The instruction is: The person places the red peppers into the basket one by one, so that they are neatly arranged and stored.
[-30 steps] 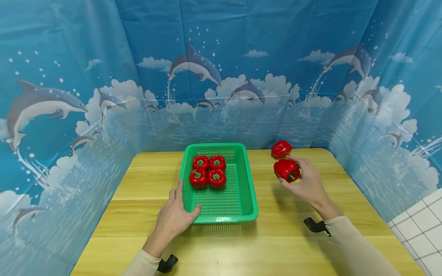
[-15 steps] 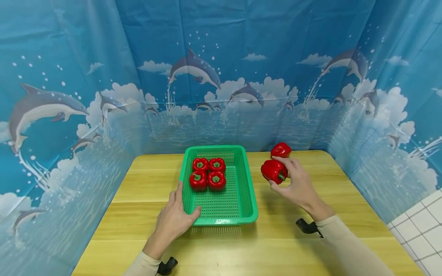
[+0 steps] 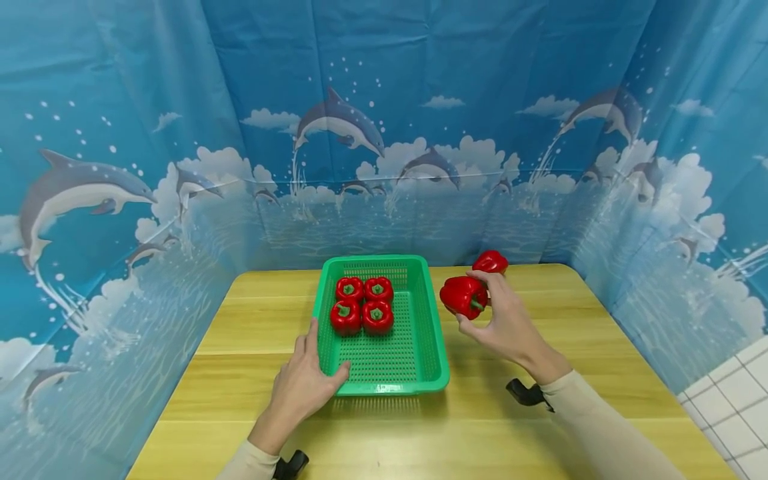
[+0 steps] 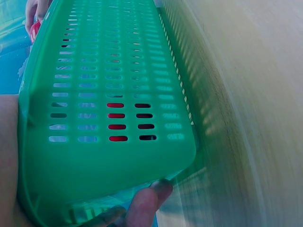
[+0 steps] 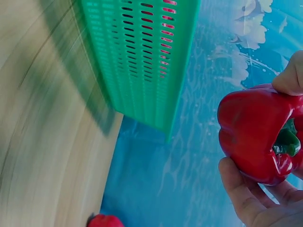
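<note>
A red bell pepper point(image 3: 459, 297) is held between the thumb and fingers of my right hand point(image 3: 510, 327), above the table to the right of the green basket point(image 3: 441, 333). Its green stem point(image 5: 286, 142) faces toward the wrist in the right wrist view. My left hand point(image 3: 303, 387) holds the basket's near left corner, thumb over the front rim and fingers along the left side. Several red peppers point(image 3: 377, 317) stand stem up in the basket's far left part. Another red pepper point(image 3: 491, 261) lies on the table behind the right hand, partly hidden by it.
The wooden table point(image 3: 240, 380) ends at a blue dolphin-print curtain point(image 3: 384, 220) at the back and sides. White tiles point(image 3: 732, 400) show at the lower right. The basket has slotted walls point(image 4: 113, 163) and a perforated floor.
My right hand has carried the pepper leftward, closer to the basket's right side. The left hand and the peppers in the basket have stayed in place.
</note>
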`<action>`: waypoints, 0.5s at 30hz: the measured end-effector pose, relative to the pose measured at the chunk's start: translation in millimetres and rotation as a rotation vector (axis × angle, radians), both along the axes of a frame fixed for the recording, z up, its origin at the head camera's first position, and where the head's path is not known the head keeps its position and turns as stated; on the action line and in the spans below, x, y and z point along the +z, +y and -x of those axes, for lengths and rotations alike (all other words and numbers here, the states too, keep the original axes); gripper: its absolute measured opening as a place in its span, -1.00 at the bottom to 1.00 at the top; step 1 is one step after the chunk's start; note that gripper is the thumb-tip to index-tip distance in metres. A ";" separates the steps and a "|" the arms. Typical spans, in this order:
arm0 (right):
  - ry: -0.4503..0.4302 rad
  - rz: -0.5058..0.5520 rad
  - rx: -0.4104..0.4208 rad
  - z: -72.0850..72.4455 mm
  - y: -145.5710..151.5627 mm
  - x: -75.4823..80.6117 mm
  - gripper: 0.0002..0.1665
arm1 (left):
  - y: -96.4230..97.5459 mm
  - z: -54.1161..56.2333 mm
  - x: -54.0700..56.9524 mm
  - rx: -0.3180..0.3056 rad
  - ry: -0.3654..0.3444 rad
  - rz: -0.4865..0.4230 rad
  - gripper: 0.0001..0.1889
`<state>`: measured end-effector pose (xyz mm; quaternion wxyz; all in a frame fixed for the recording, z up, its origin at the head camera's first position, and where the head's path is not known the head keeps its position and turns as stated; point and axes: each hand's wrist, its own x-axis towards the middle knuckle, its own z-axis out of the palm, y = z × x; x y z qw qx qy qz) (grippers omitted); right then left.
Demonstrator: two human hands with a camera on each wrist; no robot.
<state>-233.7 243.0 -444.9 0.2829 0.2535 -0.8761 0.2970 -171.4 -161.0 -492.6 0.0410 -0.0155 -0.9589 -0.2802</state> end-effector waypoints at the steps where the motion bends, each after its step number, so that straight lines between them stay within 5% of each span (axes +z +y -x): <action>1: 0.000 0.001 0.005 0.1 -0.9 0.2 -0.01 | 0.2 0.0 -0.1 0.000 -0.001 0.000 0.27; 15: 0.010 -0.033 0.054 -1.8 -20.3 7.9 -0.07 | 1.2 0.4 1.3 0.001 0.003 0.006 0.26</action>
